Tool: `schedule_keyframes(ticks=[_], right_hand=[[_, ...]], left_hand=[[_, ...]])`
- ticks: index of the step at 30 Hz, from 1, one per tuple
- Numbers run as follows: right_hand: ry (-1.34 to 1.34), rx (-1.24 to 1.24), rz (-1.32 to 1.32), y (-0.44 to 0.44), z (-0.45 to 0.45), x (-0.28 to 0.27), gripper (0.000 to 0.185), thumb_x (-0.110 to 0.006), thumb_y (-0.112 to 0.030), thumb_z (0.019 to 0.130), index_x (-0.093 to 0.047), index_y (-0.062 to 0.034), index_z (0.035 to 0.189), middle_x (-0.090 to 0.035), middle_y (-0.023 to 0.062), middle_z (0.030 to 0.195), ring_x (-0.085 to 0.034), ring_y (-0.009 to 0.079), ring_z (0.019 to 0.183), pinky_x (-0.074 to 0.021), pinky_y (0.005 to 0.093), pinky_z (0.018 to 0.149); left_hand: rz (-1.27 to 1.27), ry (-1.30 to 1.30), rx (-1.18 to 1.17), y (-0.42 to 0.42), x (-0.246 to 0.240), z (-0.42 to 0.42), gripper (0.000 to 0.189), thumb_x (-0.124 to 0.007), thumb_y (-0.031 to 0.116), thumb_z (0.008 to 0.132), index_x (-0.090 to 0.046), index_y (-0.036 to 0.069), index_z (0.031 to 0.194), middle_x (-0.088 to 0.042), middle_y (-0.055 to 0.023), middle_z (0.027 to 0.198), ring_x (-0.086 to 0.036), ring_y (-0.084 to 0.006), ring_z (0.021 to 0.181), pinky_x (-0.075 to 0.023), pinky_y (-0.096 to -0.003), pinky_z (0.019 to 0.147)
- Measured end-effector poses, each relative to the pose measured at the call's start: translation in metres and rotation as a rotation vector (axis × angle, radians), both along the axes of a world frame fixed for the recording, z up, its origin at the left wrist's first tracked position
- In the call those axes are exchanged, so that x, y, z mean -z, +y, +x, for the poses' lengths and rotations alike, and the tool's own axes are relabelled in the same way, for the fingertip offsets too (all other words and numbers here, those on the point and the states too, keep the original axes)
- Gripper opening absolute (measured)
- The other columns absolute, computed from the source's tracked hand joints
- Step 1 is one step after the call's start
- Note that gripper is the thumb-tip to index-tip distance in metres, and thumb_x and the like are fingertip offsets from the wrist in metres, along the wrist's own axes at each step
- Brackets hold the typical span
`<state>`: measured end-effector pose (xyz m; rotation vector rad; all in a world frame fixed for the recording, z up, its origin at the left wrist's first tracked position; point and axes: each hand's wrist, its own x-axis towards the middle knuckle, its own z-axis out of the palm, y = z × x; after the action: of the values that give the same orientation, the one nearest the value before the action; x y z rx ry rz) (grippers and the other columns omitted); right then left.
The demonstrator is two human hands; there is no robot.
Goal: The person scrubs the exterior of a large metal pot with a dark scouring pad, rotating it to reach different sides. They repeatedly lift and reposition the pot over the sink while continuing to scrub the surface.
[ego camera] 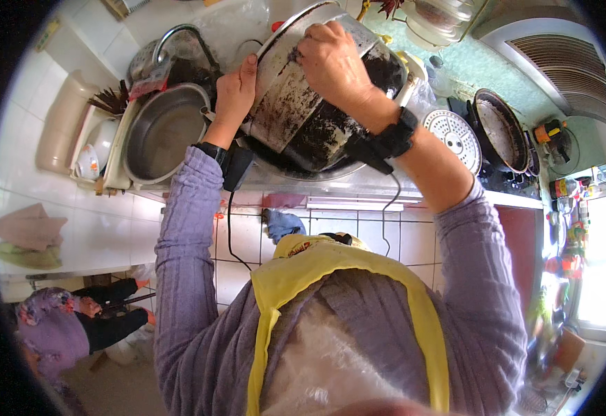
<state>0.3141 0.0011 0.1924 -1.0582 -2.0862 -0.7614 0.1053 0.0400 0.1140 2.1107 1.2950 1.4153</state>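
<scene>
A large metal pot [282, 104], blackened with soot on its outside, is tilted on its side over a wide metal basin [329, 174]. My left hand [235, 88] holds the pot at its left side, thumb pointing up along the metal. Against the upper part of the pot wall, my right hand [331, 62] presses with curled fingers. A small dark wad [293, 55], which looks like a scouring pad, shows at its fingertips and is mostly hidden. Both wrists wear black straps with cables.
Left of the pot, a metal basin [165, 135] of cloudy water sits under a curved faucet [186, 31]. Bowls [89, 161] stand further left. On the right are a perforated steamer plate [453, 140] and a frying pan [500, 130] on the stove. Another person [56, 333] is at lower left.
</scene>
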Motion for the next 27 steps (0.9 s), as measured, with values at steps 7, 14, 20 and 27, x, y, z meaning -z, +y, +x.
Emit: schedule_keyframes(ticks=[7,14,20,27], right_hand=[[0.064,-0.036,-0.190,0.009,0.001,0.011,0.005,-0.066,-0.010,0.068,-0.062,-0.0109,0.065,-0.060,0.0045,0.080,-0.056,0.0273,0.088,-0.0479,0.0357,0.075],[0.290,-0.025,-0.207,-0.018,0.018,0.008,0.009,-0.066,-0.010,0.076,-0.067,-0.0044,0.083,-0.065,0.0122,0.089,-0.061,0.0316,0.087,-0.0498,0.0408,0.078],[0.052,-0.182,-0.029,-0.032,0.027,0.029,0.022,-0.066,0.000,0.067,-0.070,-0.0069,0.087,-0.065,0.0138,0.094,-0.061,0.0300,0.091,-0.0525,0.0398,0.076],[0.080,-0.223,-0.077,-0.049,0.028,0.041,0.018,-0.064,0.001,0.070,-0.069,-0.0055,0.087,-0.062,0.0144,0.102,-0.058,0.0321,0.092,-0.0490,0.0415,0.080]], left_hand=[[0.134,-0.121,0.072,0.001,-0.001,0.006,0.062,-0.041,0.051,0.099,-0.053,-0.003,0.072,-0.034,-0.0102,0.051,-0.032,-0.0184,0.050,-0.0271,-0.0386,0.047],[0.118,-0.034,0.051,-0.006,-0.007,0.006,0.063,-0.041,0.051,0.099,-0.058,-0.004,0.075,-0.044,-0.0192,0.054,-0.045,-0.0293,0.051,-0.0353,-0.0423,0.048],[0.088,-0.037,0.065,-0.014,-0.015,0.013,0.066,-0.041,0.054,0.097,-0.058,-0.006,0.078,-0.047,-0.0192,0.055,-0.045,-0.0285,0.049,-0.0381,-0.0406,0.050],[0.033,0.000,0.064,-0.013,-0.017,0.015,0.065,-0.042,0.054,0.097,-0.057,-0.005,0.074,-0.043,-0.0176,0.053,-0.042,-0.0260,0.049,-0.0381,-0.0385,0.050]])
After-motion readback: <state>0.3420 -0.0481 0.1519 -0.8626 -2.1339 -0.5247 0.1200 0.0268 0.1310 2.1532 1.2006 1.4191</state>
